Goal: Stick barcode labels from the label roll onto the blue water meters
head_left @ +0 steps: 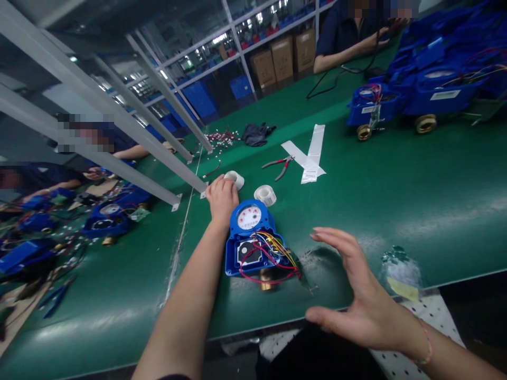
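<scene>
My left hand [222, 199] reaches forward, its fingers curled round the near-left side of a white roll of labels [236, 180]. A second label roll [265, 195] lies just to the right. Closer to me sits a blue water meter [232, 253] with a round dial, an uncovered compartment, loose coloured wires and a brass pipe fitting [266, 279]. To the right of the meter my right hand [358, 295] hovers near the table edge, thumb and fingers spread wide with nothing between them.
Red-handled pliers [282, 164] and white label strips [312, 155] lie beyond the rolls. A dark cloth [256, 134] and small connectors [222, 138] are farther back. Blue meters [380, 105] are heaped at right. Grey posts [158, 184] rise at left, with co-workers beyond.
</scene>
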### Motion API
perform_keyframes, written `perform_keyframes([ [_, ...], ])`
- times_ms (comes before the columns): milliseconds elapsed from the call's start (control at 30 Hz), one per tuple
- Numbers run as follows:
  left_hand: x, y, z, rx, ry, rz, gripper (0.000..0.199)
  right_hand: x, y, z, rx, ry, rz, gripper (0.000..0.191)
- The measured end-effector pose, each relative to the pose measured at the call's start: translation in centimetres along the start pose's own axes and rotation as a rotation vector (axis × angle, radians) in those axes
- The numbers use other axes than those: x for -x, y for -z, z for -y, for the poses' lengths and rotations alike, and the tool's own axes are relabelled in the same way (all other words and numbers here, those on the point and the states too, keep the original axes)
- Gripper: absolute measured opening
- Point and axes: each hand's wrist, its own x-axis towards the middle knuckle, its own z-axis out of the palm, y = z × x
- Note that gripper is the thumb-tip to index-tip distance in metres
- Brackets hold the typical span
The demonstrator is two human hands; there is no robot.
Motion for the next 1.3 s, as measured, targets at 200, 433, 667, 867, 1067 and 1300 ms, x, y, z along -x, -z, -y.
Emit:
perform_keyframes([
  [200,-0.3,1.8,0.0,0.151,-0.133,-0.083,0.032,-0.1,0.0,-0.2,-0.046,-0.036,-0.007,0.095],
  [433,-0.6,4.6,-0.3,0.325,-0.514,0.306,0.035,-0.1,-0.2,-0.2,-0.069,-0.049,-0.03,0.093],
  [667,-0.1,2.6,-0.5,0.304,-0.476,0.304,0.022,0.0,-0.3,-0.3,-0.089,-0.077,-0.032,0.091],
  [867,-0.8,5.1,0.1,0.286,-0.283,0.024,0.01,0.4,-0.8,-1.0,-0.12,-0.08,-0.105,0.086],
  [1067,3.7,13.9,-3.9,0.469,-0.117,-0.371,0.01,0.2,-0.9,-1.6,-0.214,-0.02,-0.222,0.071],
  [1300,20.8,18.3,-11.0,0.715,-0.04,-0.114,0.013,2.2,-1.7,4.4,-0.164,-0.086,-0.247,0.024],
])
